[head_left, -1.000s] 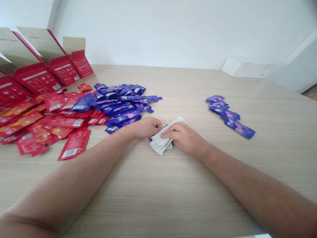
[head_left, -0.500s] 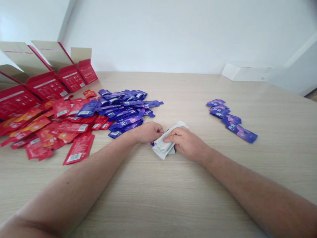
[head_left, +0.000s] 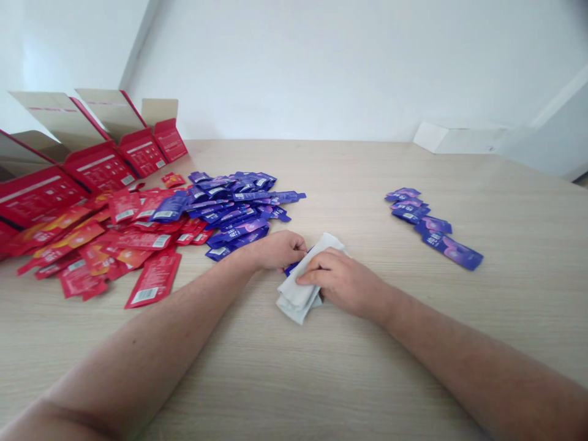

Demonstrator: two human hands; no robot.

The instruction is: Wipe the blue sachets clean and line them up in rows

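white cloth (head_left: 295,296) in grip of right hand (head_left: 343,280), left hand (head_left: 283,250) pinching purple sachet (head_left: 290,268); pale wooden table (head_left: 294,380), white wall (head_left: 312,67) behind.

An indoor workroom of some kind, whether office or workshop unclear: a wood-grain bench (head_left: 257,380) before a white wall (head_left: 294,67) at 12 o'clock, open red cartons (head_left: 98,168) at 10 o'clock, heaped red and purple sachets (head_left: 169,207) at 9 o'clock

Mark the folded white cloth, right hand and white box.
Folded white cloth (head_left: 297,294), head view: top layer.
Right hand (head_left: 346,282), head view: back of hand.
White box (head_left: 466,141), head view: front side.
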